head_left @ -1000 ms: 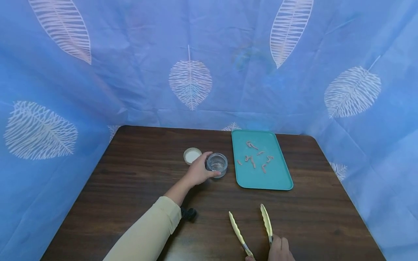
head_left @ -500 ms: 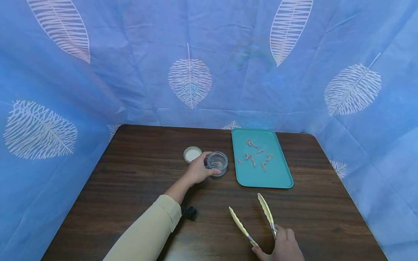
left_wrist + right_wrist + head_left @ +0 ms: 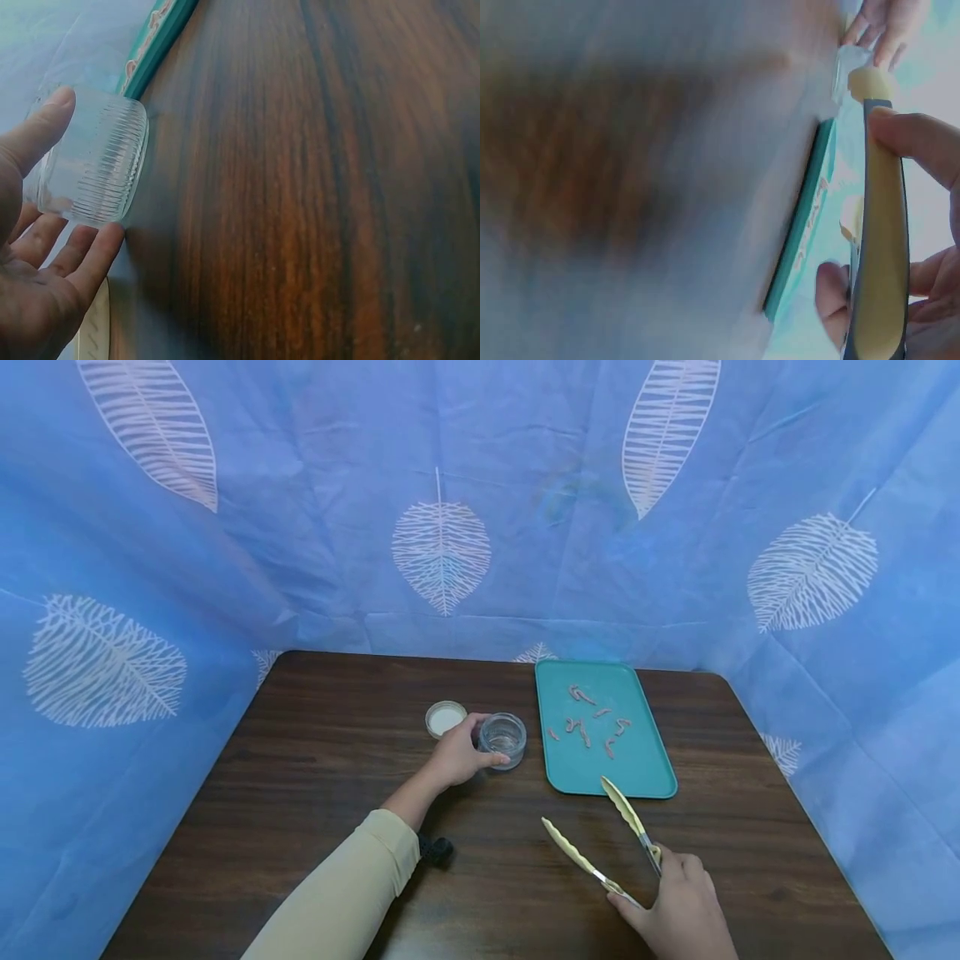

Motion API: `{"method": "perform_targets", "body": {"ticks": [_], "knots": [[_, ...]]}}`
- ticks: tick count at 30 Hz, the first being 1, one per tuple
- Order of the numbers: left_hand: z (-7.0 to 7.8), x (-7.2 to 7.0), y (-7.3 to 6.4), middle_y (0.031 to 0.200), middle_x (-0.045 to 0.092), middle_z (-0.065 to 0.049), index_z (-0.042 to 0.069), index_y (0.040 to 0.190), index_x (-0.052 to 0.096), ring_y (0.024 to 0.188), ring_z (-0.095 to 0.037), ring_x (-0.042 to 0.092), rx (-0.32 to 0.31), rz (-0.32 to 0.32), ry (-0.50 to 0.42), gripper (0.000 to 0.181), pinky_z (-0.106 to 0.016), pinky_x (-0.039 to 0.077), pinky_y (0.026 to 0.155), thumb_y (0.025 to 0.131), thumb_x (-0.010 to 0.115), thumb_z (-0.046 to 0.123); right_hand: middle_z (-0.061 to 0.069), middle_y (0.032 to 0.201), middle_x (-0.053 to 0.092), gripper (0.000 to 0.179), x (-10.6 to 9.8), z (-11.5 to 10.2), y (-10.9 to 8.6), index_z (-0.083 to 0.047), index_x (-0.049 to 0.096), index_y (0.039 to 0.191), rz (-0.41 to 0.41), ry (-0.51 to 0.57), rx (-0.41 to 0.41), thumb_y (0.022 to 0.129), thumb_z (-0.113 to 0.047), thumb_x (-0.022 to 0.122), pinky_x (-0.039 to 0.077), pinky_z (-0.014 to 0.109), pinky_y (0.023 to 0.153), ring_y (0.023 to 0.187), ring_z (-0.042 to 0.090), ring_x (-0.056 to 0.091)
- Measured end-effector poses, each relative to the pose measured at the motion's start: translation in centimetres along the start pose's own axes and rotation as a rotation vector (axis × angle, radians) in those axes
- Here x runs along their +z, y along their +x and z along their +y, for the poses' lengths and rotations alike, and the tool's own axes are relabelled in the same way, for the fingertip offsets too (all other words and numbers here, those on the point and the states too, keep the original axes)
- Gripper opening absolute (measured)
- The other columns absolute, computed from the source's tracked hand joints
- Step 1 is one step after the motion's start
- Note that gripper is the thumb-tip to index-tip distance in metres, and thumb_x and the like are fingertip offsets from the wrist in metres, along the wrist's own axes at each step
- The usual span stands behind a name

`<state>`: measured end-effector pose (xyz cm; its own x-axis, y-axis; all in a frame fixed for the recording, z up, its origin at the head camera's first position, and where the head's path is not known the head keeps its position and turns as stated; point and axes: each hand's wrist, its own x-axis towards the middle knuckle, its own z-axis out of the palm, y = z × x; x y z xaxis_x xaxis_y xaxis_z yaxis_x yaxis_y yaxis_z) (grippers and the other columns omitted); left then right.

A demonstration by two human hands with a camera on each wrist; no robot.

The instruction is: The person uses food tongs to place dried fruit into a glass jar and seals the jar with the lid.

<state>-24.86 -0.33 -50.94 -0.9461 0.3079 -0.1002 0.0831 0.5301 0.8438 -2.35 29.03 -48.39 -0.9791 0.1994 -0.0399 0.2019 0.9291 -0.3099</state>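
My left hand (image 3: 459,755) holds a clear glass jar (image 3: 504,737) that stands on the table, thumb on the near side and fingers around the far side. In the left wrist view the jar (image 3: 105,161) shows ribbed glass. My right hand (image 3: 684,902) grips a pair of tongs (image 3: 630,814) with cream-coloured tips, their two arms spread apart with nothing between them. In the head view one tip reaches the near edge of the teal tray (image 3: 600,777); whether it touches cannot be told. Several pinkish worm-like pieces (image 3: 585,735) lie scattered on the tray.
A round lid (image 3: 446,718) with a white inside lies just left of the jar. The dark wooden table (image 3: 300,827) runs back to a blue leaf-patterned cloth (image 3: 330,527). A small black object (image 3: 437,852) is at the left wrist.
My right hand has come further into view, moving the spread tongs forward and to the right toward the tray. The left hand stays on the jar.
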Motion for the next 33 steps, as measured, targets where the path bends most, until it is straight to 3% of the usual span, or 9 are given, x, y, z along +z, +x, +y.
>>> {"method": "perform_targets", "body": {"ticks": [12, 18, 21, 26, 30, 33], "knots": [[0.2, -0.1, -0.3, 0.143, 0.067, -0.014, 0.019, 0.158, 0.053, 0.129, -0.034, 0.066, -0.016, 0.001, -0.01, 0.082, -0.053, 0.058, 0.104, 0.089, 0.092, 0.041, 0.042, 0.123, 0.056, 0.101, -1.7, 0.9, 3.1, 0.026, 0.048, 0.141, -0.097, 0.034, -0.038, 0.084, -0.045, 0.093, 0.058, 0.059, 0.081, 0.101, 0.043, 0.062], [0.0, 0.1, -0.1, 0.144, 0.067, -0.014, 0.018, 0.158, 0.053, 0.13, -0.035, 0.066, -0.009, 0.002, -0.007, 0.083, -0.054, 0.058, 0.105, 0.089, 0.092, 0.04, 0.045, 0.127, 0.057, 0.093, -2.5, 1.1, 4.6, 0.028, 0.048, 0.141, -0.007, 0.03, -0.095, 0.089, -0.037, 0.089, 0.058, 0.058, 0.077, 0.099, 0.045, 0.065], [-0.1, 0.1, 0.0, 0.145, 0.067, -0.015, 0.018, 0.159, 0.053, 0.131, -0.035, 0.066, -0.005, 0.005, 0.003, 0.083, -0.054, 0.058, 0.106, 0.089, 0.092, 0.041, 0.044, 0.128, 0.056, 0.091, -2.9, 1.2, 5.4, 0.026, 0.049, 0.143, 0.043, 0.025, -0.108, 0.089, -0.036, 0.09, 0.059, 0.052, 0.07, 0.09, 0.037, 0.069], [-0.2, 0.1, 0.2, 0.146, 0.067, -0.014, 0.02, 0.159, 0.053, 0.133, -0.035, 0.066, -0.015, 0.01, 0.006, 0.084, -0.055, 0.057, 0.108, 0.088, 0.092, 0.042, 0.041, 0.129, 0.053, 0.092, -3.6, 1.3, 6.8, 0.025, 0.048, 0.146, 0.057, 0.015, -0.125, 0.091, -0.038, 0.089, 0.054, 0.041, 0.059, 0.077, 0.024, 0.066], [-0.2, 0.0, 0.1, 0.146, 0.067, -0.015, 0.02, 0.159, 0.053, 0.133, -0.035, 0.066, -0.016, 0.009, 0.006, 0.084, -0.055, 0.057, 0.108, 0.089, 0.092, 0.043, 0.043, 0.129, 0.054, 0.097, -3.7, 1.7, 8.0, 0.026, 0.047, 0.146, 0.044, -0.014, -0.108, 0.092, -0.044, 0.086, 0.058, 0.052, 0.067, 0.088, 0.039, 0.066], [-0.3, 0.1, 0.2, 0.147, 0.067, -0.015, 0.019, 0.159, 0.053, 0.134, -0.036, 0.065, -0.011, 0.006, 0.005, 0.083, -0.055, 0.057, 0.108, 0.089, 0.092, 0.042, 0.045, 0.131, 0.052, 0.101, -3.6, 2.2, 9.0, 0.027, 0.043, 0.148, 0.001, -0.02, -0.069, 0.092, -0.047, 0.084, 0.058, 0.064, 0.081, 0.106, 0.052, 0.063]]}}
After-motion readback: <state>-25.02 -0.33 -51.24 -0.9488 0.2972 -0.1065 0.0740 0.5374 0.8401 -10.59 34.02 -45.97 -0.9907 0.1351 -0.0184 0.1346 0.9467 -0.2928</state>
